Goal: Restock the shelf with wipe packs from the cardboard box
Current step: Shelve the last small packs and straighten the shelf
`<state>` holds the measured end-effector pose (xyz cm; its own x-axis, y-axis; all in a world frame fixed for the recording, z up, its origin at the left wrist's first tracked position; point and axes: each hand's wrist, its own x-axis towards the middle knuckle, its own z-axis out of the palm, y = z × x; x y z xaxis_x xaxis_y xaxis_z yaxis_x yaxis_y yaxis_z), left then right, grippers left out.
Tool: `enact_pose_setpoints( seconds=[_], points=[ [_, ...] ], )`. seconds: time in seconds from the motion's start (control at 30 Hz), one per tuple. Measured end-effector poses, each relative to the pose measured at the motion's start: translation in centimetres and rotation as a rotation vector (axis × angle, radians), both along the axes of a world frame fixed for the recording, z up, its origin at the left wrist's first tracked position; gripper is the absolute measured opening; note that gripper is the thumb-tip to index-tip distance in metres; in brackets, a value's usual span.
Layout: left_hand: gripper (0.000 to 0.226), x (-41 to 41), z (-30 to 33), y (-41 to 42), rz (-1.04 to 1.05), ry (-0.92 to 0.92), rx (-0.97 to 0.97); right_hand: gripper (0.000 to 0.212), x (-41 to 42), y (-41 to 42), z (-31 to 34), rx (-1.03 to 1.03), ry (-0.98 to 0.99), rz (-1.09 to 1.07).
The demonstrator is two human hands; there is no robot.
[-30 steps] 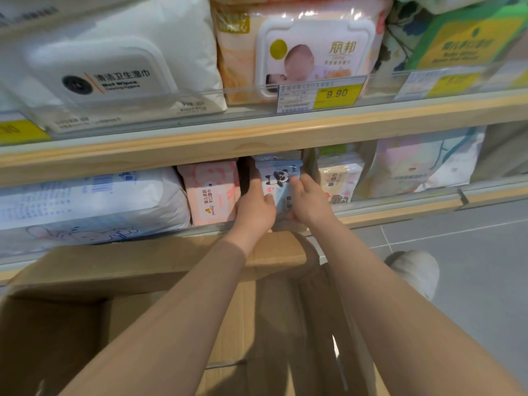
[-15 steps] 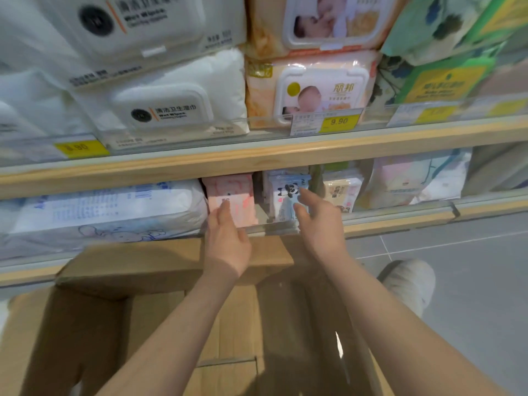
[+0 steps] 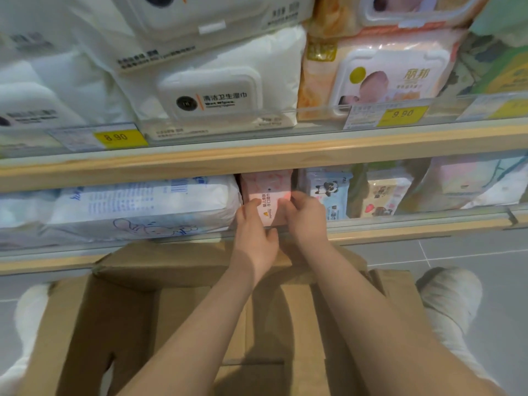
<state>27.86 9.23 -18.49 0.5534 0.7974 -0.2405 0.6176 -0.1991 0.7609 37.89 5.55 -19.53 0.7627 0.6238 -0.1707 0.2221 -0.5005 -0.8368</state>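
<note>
Both hands are on a small pink wipe pack [image 3: 267, 200] that stands upright on the lower shelf [image 3: 400, 227]. The left hand [image 3: 254, 232] holds its left side, with the fingers curled round the edge. The right hand [image 3: 304, 217] holds its right side, with the fingertips pressed on the front near the top. The pack sits just behind the clear front rail [image 3: 414, 220] of the shelf, and both hands reach over that rail.

To the left of the pink pack, touching it, lies a big white pack with blue writing and a bunny drawing [image 3: 137, 207]. To the right stands a blue panda wipe pack [image 3: 330, 192], close to the right hand. Next to that is a cream pack with a red strawberry picture [image 3: 384, 197]. Farther right are pale pink and white packs [image 3: 468, 181].

The wooden edge of the upper shelf [image 3: 257, 158] hangs right above the pink pack and hides its top. On that shelf are big white wet wipe packs [image 3: 217, 95] and an orange baby wipe pack [image 3: 380, 72]. Yellow price tags read 8.90 [image 3: 115, 137] and 9.90 [image 3: 402, 113].

The open cardboard box [image 3: 120, 324] sits on the grey floor [image 3: 485, 252] under the arms, with one flap against the shelf. No packs can be seen inside it. A white shoe [image 3: 451, 295] shows beside the box on the right.
</note>
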Motion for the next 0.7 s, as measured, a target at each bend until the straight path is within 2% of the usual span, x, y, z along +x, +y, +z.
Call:
enact_pose_setpoints(
  seconds=[0.1, 0.2, 0.37, 0.5, 0.7],
  points=[
    [0.057, 0.3, -0.5, 0.3, 0.005, -0.021, -0.046, 0.016, 0.0, -0.1, -0.5, 0.049, 0.006, -0.011],
    [0.056, 0.7, -0.6, 0.4, -0.026, -0.004, -0.067, 0.021, 0.0, -0.2, -0.5, 0.056, 0.037, -0.002],
    [0.038, 0.8, -0.2, 1.3, 0.020, -0.098, -0.179, 0.018, 0.3, -0.4, -0.2, 0.017, 0.072, 0.039],
    [0.038, 0.8, -0.3, 1.5, 0.047, -0.160, -0.205, 0.023, 0.4, -0.3, -0.5, 0.025, 0.047, 0.028],
    [0.038, 1.0, -0.6, 1.7, 0.036, -0.125, -0.206, 0.027, 0.6, -0.1, -0.8, -0.011, 0.081, 0.049]
  ],
)
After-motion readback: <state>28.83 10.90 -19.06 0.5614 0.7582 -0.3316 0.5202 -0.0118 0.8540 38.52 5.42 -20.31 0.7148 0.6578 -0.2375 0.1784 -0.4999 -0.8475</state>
